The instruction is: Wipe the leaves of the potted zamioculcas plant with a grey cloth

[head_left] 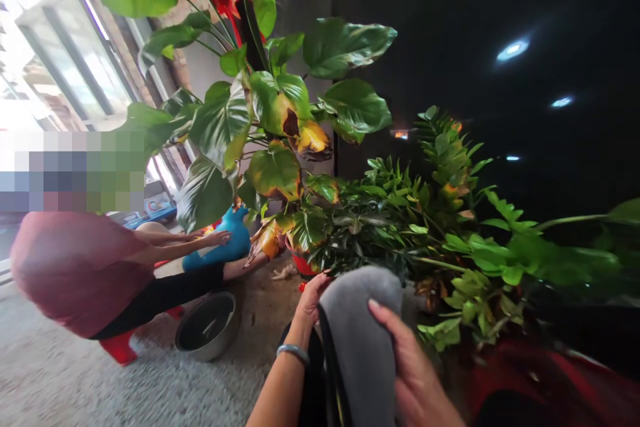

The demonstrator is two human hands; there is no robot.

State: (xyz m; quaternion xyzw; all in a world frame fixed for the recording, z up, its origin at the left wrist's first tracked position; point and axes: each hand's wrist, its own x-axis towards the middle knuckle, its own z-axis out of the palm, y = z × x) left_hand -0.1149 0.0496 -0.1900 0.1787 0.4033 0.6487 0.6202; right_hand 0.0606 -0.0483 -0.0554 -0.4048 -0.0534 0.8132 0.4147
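Observation:
My right hand (415, 367) grips a folded grey cloth (363, 340) with a dark edging, thumb lying on top of it. Just left of the cloth, my left hand (311, 299), with a bracelet at the wrist, reaches up to the lower leaves of a dark-green bushy plant (360, 227). Its fingers are curled and partly hidden behind the cloth, so what they hold cannot be made out. Above rises a tall plant with broad leaves (275, 170), several of them yellowed and browned at the edges. A red pot (303, 265) shows below the foliage.
At left a person in a pink shirt (80, 273) sits on a red stool (119, 349), hands near a blue object (225, 240). A grey basin (206, 330) stands on the concrete floor (175, 393). More green plants (505, 253) fill the right, before a dark glossy panel (450, 47).

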